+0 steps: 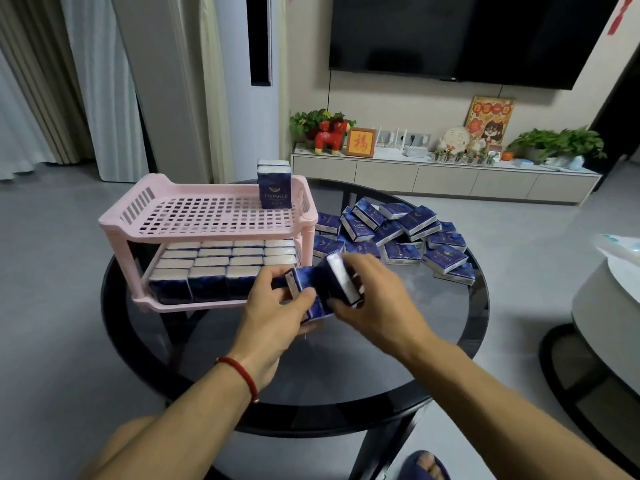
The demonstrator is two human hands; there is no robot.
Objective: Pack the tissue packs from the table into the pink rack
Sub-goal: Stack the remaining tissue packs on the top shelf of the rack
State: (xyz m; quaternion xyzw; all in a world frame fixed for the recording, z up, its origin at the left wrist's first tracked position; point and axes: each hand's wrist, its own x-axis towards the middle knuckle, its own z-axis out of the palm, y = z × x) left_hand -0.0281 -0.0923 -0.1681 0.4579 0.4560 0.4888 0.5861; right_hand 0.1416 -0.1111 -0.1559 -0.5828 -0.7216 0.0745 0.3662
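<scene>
A pink two-tier rack stands on the left of a round dark glass table. Its lower shelf is filled with several rows of blue-and-white tissue packs. On the upper shelf, upright packs stand at the back right corner. A loose pile of blue packs lies on the table to the right of the rack. My left hand grips a blue pack at the rack's front right corner. Close beside it, my right hand holds another pack.
A second round table stands at the right edge. Behind are a low TV cabinet with plants and ornaments, and a wall-mounted television. A sandalled foot shows under the table's near edge.
</scene>
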